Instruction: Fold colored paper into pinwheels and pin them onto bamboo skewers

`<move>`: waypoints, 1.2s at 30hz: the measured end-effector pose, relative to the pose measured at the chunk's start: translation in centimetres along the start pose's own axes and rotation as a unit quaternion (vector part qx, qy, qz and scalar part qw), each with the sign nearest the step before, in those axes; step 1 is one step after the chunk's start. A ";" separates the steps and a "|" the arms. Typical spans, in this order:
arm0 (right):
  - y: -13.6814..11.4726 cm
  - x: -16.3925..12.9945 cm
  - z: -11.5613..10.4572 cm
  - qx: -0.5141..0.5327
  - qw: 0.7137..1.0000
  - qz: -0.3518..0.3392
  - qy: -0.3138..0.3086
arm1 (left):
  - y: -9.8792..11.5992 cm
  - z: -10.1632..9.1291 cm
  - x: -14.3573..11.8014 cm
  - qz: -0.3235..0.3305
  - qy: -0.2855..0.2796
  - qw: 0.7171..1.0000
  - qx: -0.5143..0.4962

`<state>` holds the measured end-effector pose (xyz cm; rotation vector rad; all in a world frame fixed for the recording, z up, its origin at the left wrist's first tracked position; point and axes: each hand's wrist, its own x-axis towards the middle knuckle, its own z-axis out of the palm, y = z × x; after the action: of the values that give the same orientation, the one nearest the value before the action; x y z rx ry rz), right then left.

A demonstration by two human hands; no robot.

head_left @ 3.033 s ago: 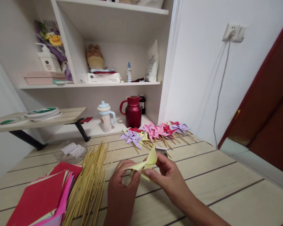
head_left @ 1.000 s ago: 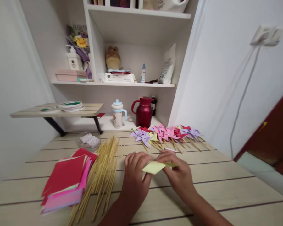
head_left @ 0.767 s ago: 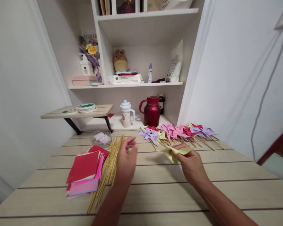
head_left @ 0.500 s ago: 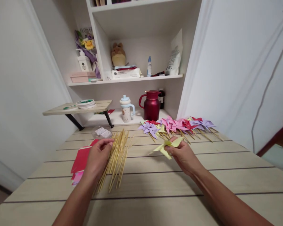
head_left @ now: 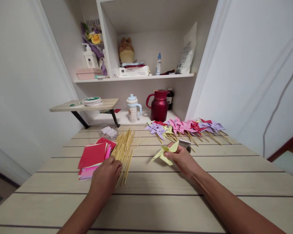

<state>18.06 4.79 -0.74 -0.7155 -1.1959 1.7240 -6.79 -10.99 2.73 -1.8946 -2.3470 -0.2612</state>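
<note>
My right hand [head_left: 183, 161] pinches a folded pale yellow paper pinwheel [head_left: 164, 152] just above the wooden table [head_left: 210, 182]. My left hand [head_left: 106, 177] rests on the near end of a pile of bamboo skewers [head_left: 124, 151], fingers curled down onto the sticks; whether it grips one I cannot tell. Left of the skewers lies a stack of red and pink paper squares [head_left: 94, 156]. A row of finished pinwheels on sticks [head_left: 185, 128], purple, pink, red and yellow, lies at the far right of the table.
A small silver object [head_left: 186, 144] sits just beyond my right hand. A clear packet [head_left: 108, 131] lies behind the skewers. A dark red jug [head_left: 159, 105] and a lidded mug [head_left: 133, 109] stand by the back shelves. A small wooden shelf [head_left: 85, 105] juts out at left.
My left hand let go of the yellow pinwheel, swung left and came down on the skewer pile. My right hand kept the pinwheel. The camera view shifted left and down.
</note>
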 end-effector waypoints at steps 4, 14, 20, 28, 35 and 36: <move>-0.1 0.2 -0.4 -0.001 1.000 -0.012 -0.008 | 0.9 1.1 0.5 -0.008 -0.031 0.998 0.062; 0.2 0.1 -0.2 0.005 1.000 0.017 -0.008 | 2.3 1.4 1.1 0.007 -0.042 0.993 0.108; 0.1 -0.3 0.0 0.020 0.999 0.018 -0.021 | 3.3 0.1 1.8 -0.011 -0.053 0.991 0.122; 0.0 -0.4 0.2 0.031 0.999 0.018 -0.034 | 2.7 0.0 1.7 -0.041 -0.021 0.997 0.067; -0.2 -0.5 0.6 0.054 0.997 0.015 -0.043 | 2.7 -0.4 2.5 -0.166 0.051 0.928 -0.329; -0.3 -0.5 0.7 0.065 0.997 0.012 -0.047 | 3.0 -0.3 2.9 -0.177 0.046 0.905 -0.384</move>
<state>17.80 4.09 -0.26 -0.5790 -1.1295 1.8548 -4.45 -7.66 3.78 -1.5745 -2.7371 -1.4613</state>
